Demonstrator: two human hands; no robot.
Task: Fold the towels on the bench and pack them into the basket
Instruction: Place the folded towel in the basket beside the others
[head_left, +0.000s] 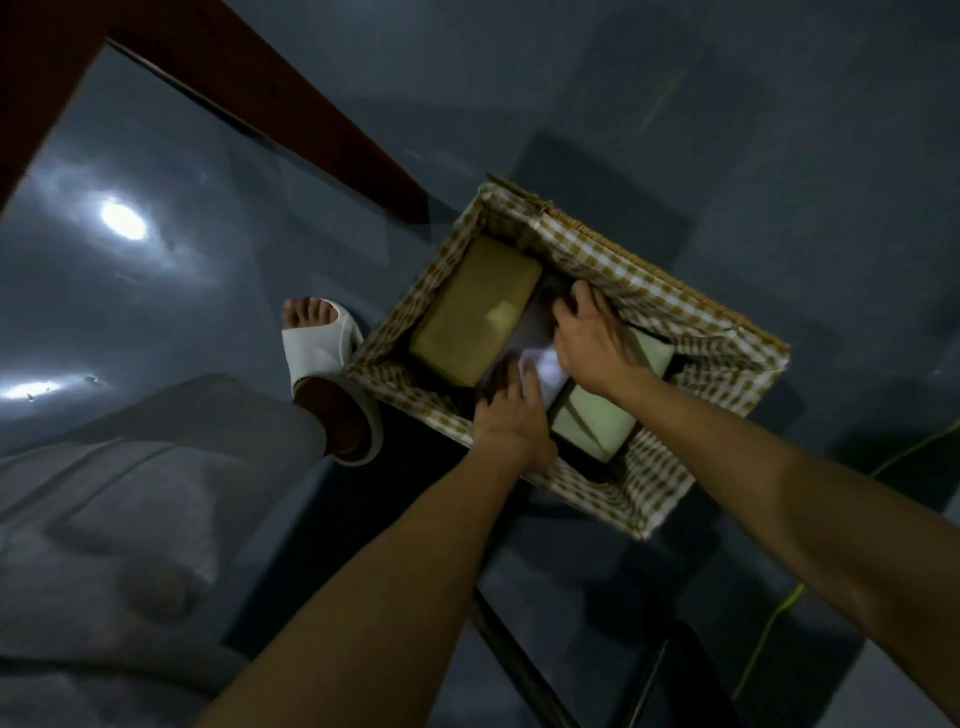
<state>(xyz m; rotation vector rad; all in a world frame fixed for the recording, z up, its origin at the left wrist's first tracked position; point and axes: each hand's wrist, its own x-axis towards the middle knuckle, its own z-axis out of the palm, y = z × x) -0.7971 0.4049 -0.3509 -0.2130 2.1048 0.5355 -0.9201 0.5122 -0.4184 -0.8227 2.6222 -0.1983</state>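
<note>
Step in hand: seat the white towel (540, 364) in the basket (649, 291). The olive towel (478, 312) fills the basket's left end. The white towel goes into the middle, touching the olive one, with the pale green towel (597, 415) toward the right end. The left hand (511, 410) grips the white towel's near end by the basket's near wall, and the right hand (592, 338) grips its far end, fingers curled over it. Lower both ends level, keep the folds closed, then let go.
</note>
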